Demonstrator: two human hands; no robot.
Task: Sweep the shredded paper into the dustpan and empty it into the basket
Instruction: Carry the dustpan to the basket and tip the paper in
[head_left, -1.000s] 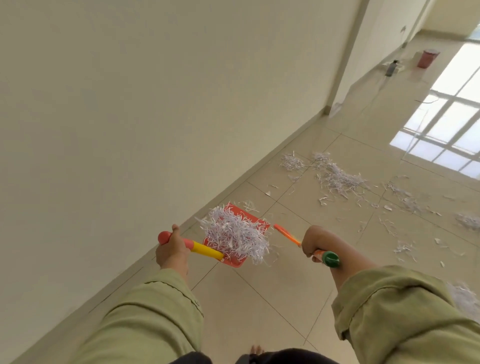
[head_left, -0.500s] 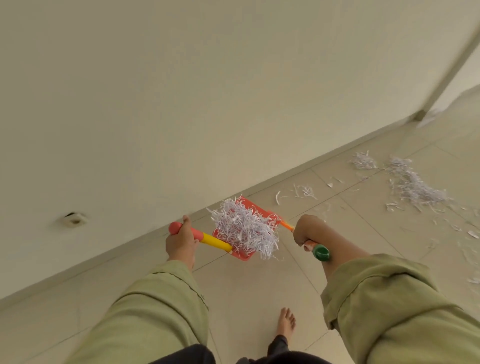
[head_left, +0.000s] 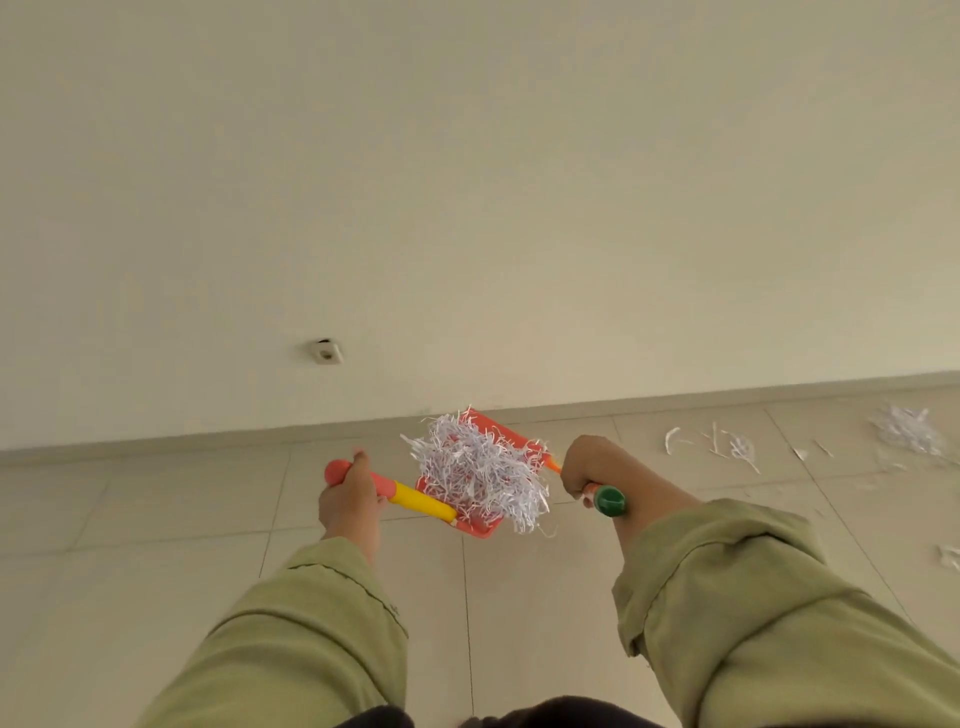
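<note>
The left hand (head_left: 349, 496) grips the dustpan (head_left: 480, 526) handle; shredded paper (head_left: 480, 467) heaped at its two o'clock. The right hand (head_left: 589, 467) grips the brush (head_left: 609, 500). Loose scraps (head_left: 906, 436) lie at three o'clock.

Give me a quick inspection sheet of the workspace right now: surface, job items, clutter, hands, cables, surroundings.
Surface: pale tiled floor, with loose paper strips and a small paper heap at right.
Job's things: red dustpan carried above the floor, piled with shredded paper that overhangs its edge; broom handle with green end cap; basket not in view.
Clutter: stray scrap at far right.
Hands: left hand grips the dustpan's red and yellow handle; right hand grips the broom handle.
Cables: nothing seen.
Surroundings: plain wall with a small wall fitting; baseboard along the floor.
</note>
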